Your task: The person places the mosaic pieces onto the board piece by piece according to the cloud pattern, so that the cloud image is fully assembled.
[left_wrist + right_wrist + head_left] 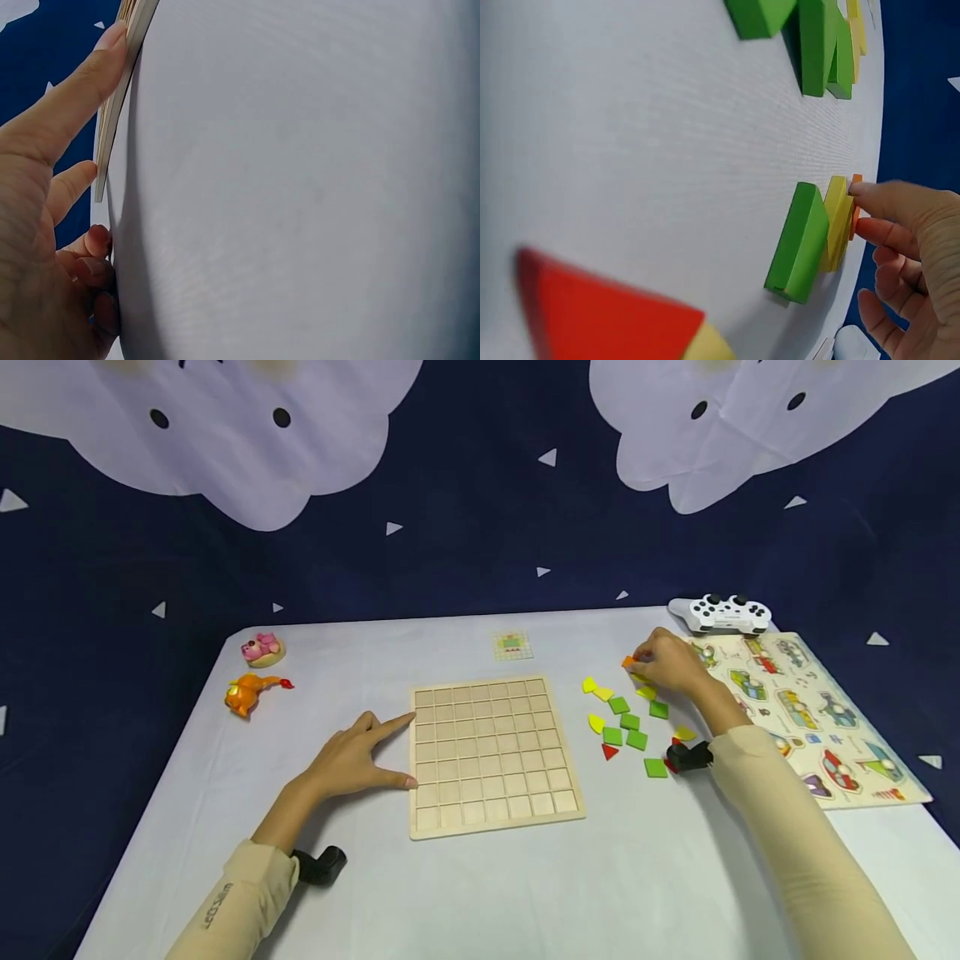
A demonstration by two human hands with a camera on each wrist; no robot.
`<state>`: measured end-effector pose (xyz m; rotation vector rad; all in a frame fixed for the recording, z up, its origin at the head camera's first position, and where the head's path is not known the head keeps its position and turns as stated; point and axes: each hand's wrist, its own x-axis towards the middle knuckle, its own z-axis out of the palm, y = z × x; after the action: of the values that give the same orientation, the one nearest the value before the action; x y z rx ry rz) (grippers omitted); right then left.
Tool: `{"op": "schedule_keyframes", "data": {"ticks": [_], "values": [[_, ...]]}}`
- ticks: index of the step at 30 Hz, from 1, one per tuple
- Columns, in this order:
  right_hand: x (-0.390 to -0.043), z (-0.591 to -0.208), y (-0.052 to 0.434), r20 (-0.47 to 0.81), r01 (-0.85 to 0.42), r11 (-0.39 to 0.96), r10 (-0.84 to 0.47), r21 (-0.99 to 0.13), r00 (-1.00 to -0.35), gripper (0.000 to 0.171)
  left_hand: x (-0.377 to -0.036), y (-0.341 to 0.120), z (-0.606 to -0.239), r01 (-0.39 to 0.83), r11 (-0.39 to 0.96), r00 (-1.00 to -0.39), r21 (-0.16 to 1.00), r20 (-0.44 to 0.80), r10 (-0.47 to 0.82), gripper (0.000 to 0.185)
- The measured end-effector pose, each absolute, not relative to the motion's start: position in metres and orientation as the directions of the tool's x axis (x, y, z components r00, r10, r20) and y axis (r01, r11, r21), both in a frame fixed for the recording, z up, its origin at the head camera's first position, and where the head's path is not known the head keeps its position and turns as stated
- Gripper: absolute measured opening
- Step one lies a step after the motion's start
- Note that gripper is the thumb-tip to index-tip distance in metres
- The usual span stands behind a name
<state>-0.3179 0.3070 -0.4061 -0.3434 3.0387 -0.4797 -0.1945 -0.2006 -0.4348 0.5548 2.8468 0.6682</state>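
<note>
Head view: grid board bare, sorting of tiles barely begun.

Nearest, left hand (352, 762) lies flat with fingers spread, index and thumb braced against the 9 o'clock edge of the wooden grid board (491, 752); every cell shows empty, so by my reading no piece is placed yet. At 3 o'clock of the board, loose tiles (626, 727) — green squares, yellow curves, a red triangle — lie scattered on the white table (525, 893). Beyond them, toward 1 o'clock, right hand (667, 664) pinches an orange piece (627, 662) at fingertips, just beside yellow and green tiles. Nearly all of the filling looks to remain.
</note>
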Motion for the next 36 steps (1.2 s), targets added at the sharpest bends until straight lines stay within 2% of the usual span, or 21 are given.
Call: {"op": "schedule_keyframes", "data": {"ticks": [6, 13, 24, 36], "values": [[-0.318, -0.405, 0.302, 0.035, -0.235, 0.917, -0.237, -0.322, -0.971, 0.031, -0.197, -0.199, -0.436, 0.307, 0.827, -0.917, 0.471, -0.089, 0.39, 0.106], [-0.314, -0.398, 0.265, 0.092, -0.334, 0.874, -0.323, -0.352, -0.942, 0.03, -0.196, -0.2, -0.436, 0.293, 0.825, -0.921, 0.483, -0.09, 0.38, 0.106], [-0.302, -0.39, 0.2, 0.139, -0.499, 0.781, -0.484, -0.375, -0.864, 0.025, -0.198, -0.2, -0.436, 0.285, 0.831, -0.922, 0.477, -0.102, 0.374, 0.107], [-0.29, -0.399, 0.147, 0.157, -0.622, 0.665, -0.621, -0.414, -0.768, 0.02, -0.196, -0.2, -0.434, 0.291, 0.83, -0.921, 0.476, -0.094, 0.378, 0.105]]}}
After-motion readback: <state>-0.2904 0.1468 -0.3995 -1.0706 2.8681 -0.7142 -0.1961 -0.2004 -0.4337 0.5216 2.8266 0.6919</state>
